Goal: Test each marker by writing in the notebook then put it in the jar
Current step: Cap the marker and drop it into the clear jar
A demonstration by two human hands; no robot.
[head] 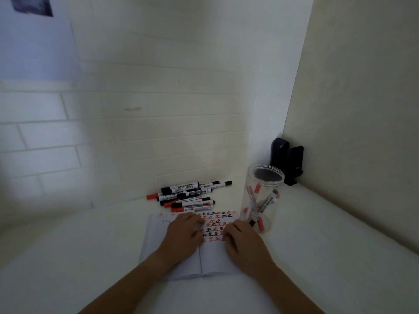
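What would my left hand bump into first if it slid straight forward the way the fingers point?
Probably the pile of markers lying just beyond the notebook. The left hand rests on the page, fingers aimed slightly rightward, so exact depth is uncertain.

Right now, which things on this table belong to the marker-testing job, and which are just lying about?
Part of the job:
- pile of markers
- open notebook, red and black test marks on its page
- clear jar, several markers inside
- left hand and right hand, both on the notebook

Just lying about:
- black stand in the corner
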